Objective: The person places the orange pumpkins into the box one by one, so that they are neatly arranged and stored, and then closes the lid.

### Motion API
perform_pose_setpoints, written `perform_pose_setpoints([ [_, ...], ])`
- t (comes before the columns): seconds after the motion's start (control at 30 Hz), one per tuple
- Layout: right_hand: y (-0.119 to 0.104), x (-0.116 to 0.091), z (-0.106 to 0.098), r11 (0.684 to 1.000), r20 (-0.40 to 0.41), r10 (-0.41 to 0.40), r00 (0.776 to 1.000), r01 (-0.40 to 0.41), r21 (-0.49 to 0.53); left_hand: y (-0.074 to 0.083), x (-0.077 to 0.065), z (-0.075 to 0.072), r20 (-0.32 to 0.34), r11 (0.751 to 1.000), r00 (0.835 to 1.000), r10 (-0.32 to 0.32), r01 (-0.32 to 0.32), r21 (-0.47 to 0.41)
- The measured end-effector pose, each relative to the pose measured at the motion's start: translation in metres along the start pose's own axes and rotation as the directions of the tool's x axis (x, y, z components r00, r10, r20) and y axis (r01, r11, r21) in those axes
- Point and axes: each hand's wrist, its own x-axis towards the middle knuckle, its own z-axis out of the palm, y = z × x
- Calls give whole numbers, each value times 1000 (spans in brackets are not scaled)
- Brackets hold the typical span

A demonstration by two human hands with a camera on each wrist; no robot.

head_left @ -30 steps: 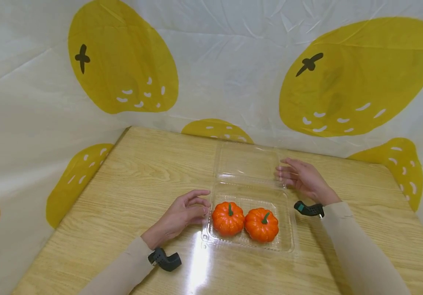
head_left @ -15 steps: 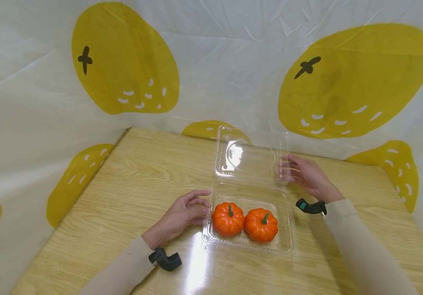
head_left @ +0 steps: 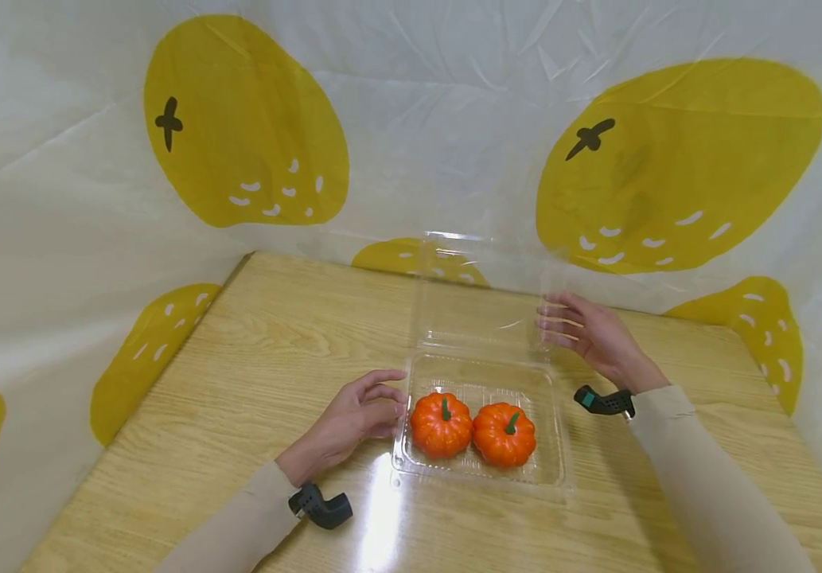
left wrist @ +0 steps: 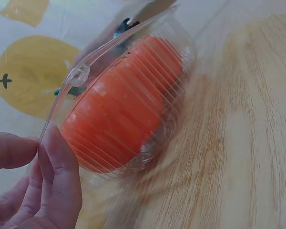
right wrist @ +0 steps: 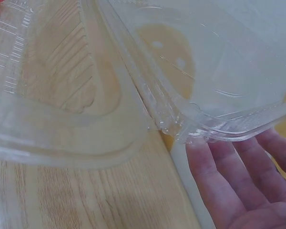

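Note:
Two small orange pumpkins with green stems, a left one (head_left: 441, 427) and a right one (head_left: 504, 436), sit side by side in the base of a clear plastic clamshell container (head_left: 485, 480). Its hinged lid (head_left: 478, 314) stands raised at the back, leaning away from the base. At the left edge, my left hand (head_left: 353, 415) pinches the container's rim between thumb and fingers, as the left wrist view shows. My right hand (head_left: 602, 338) has its fingers extended behind the lid; in the right wrist view the fingertips (right wrist: 200, 148) touch the lid's underside near the hinge corner.
The container rests on a light wood-grain table (head_left: 296, 334). Behind and to the left hangs a white sheet (head_left: 439, 159) printed with big yellow fruit shapes. A dark strap (head_left: 321, 505) circles the left wrist, and another strap (head_left: 604, 400) the right.
The lid has swung up from lying back near the table to a steeper tilt, with my right hand rising slightly behind it. My left hand and the pumpkins stay put.

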Motion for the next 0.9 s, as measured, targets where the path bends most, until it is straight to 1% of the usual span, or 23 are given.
perform_pose_setpoints([
  [0.4, -4, -6, 3, 996, 48, -84, 995, 84, 4, -1, 1, 1, -20, 1000, 1000, 8, -8, 0],
  [0.6, -6, -10, 3, 993, 91, -116, 989, 113, 39, -1, 0, 1, -28, 1000, 1000, 12, -12, 2],
  [0.7, -8, -12, 3, 991, 118, -134, 984, 131, 30, -1, 0, 1, -32, 1000, 999, 13, -13, 1],
  [0.9, -13, -17, 2, 983, 184, -181, 966, 181, 15, 1, -1, 2, -37, 1000, 999, 13, -13, 0],
])
